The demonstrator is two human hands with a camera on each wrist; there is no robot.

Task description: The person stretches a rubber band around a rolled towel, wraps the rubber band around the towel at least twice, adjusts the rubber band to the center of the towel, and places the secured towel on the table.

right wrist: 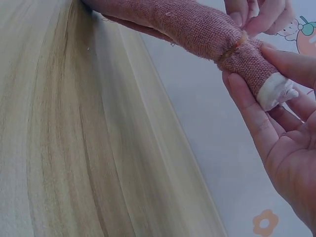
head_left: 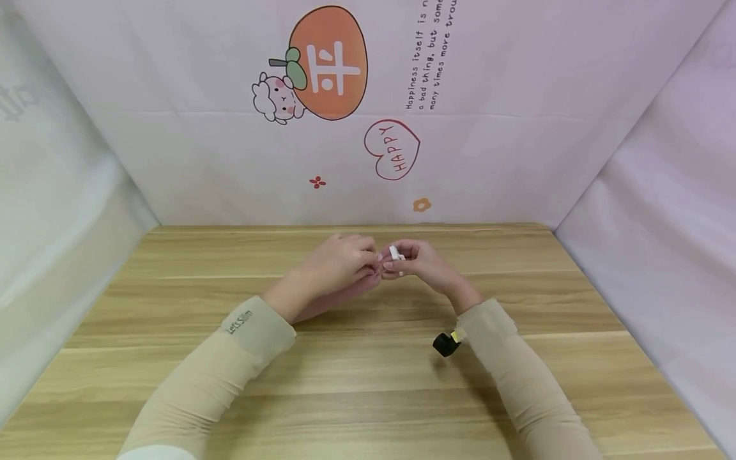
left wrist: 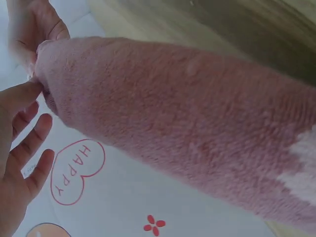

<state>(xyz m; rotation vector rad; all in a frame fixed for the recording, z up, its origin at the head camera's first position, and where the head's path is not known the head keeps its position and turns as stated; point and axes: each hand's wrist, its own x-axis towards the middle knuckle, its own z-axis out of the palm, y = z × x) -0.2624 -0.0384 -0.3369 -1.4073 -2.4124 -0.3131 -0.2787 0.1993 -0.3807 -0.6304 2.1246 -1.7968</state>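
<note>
A dusty-pink towel, rolled into a long tube, slants beneath my left forearm, its far end between my two hands. Around it, close to that end, runs a thin orange-brown rubber band. My left hand pinches at the band with its fingertips, while its other fingers stand loosely apart in the left wrist view. My right hand grips the towel's end from both sides, thumb opposite the fingers. White cloth shows at the tip of the roll, and another white patch farther along it.
Under the hands lies a wood-grain table. White printed fabric hangs behind its back edge and along both sides. A small black object with a yellow part sits beside my right sleeve.
</note>
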